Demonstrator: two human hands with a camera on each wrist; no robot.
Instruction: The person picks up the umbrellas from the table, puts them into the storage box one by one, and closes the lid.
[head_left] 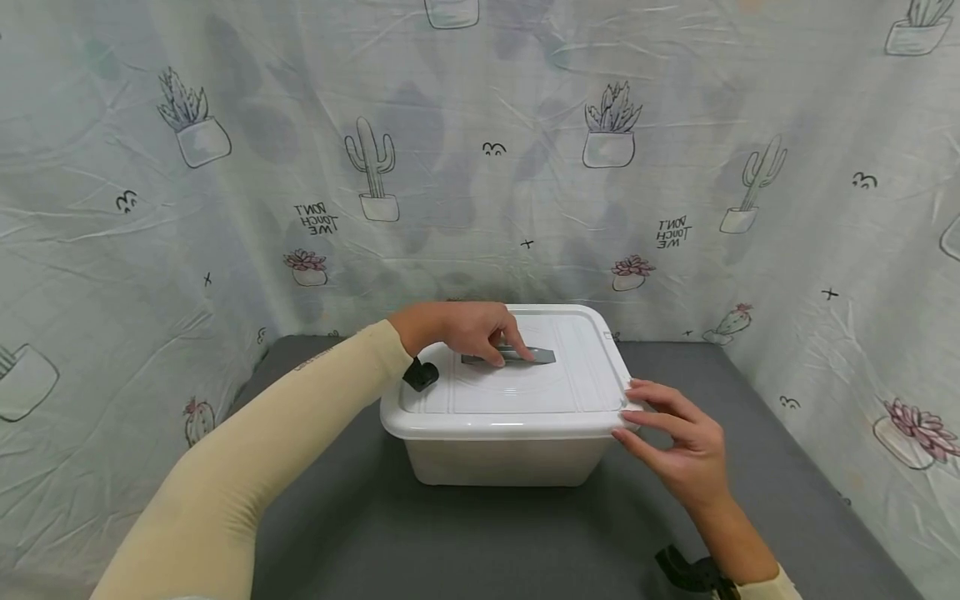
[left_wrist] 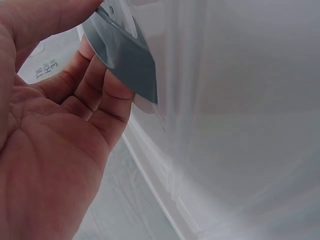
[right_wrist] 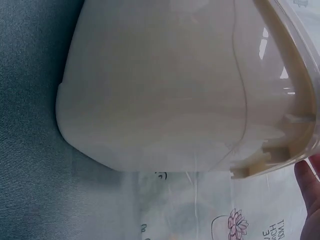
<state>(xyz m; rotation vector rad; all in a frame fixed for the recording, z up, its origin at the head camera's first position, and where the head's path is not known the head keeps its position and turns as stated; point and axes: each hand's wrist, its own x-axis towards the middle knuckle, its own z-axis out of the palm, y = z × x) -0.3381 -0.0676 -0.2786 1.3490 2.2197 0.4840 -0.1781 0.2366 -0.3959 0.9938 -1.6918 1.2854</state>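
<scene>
A white plastic storage box (head_left: 510,462) stands on the grey surface with its white lid (head_left: 577,375) on top. Across the lid's middle lies a grey handle (head_left: 544,357). My left hand (head_left: 472,329) reaches over from the left and grips this handle. Seen from the left wrist, the thumb is on one side of the grey handle (left_wrist: 132,65) and curled fingers (left_wrist: 107,95) are on the other. At the lid's front right corner, my right hand (head_left: 682,442) touches the rim with spread, fairly straight fingertips. In the right wrist view, only some fingers (right_wrist: 310,187) show, against the rim's outside.
A dark grey tabletop (head_left: 450,542) lies under the box. Behind it and along both sides hangs a pale curtain (head_left: 487,192) printed with potted plants. Black wrist mounts (head_left: 686,573) are strapped on both arms.
</scene>
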